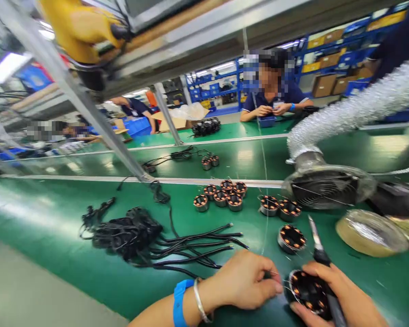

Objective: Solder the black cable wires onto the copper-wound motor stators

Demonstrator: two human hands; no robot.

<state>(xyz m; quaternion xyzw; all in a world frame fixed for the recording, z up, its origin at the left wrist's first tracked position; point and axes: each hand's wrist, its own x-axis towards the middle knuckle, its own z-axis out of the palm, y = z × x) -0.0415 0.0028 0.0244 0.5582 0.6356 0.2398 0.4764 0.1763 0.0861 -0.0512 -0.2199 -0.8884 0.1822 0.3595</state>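
My right hand [344,290] grips a motor stator [308,290], a dark ring with copper windings. The same hand also holds what looks like a soldering iron [322,256], its silver tip pointing up and away and its black handle crossing the ring's right side. Just left of the ring, my left hand [248,281] is closed in a pinch on a thin wire [286,287] at the stator's edge. Another stator [292,238] stands close beyond, with two more stators [278,207] behind it. Several stators [221,195] are grouped farther left.
Black cables [129,234] lie bundled at left, their ends toward my left hand. A fume extractor [327,186] with a silver duct [357,104] stands at right, near a tape roll [371,231]. A thin strand hangs from above. A co-worker [276,97] sits across the green bench.
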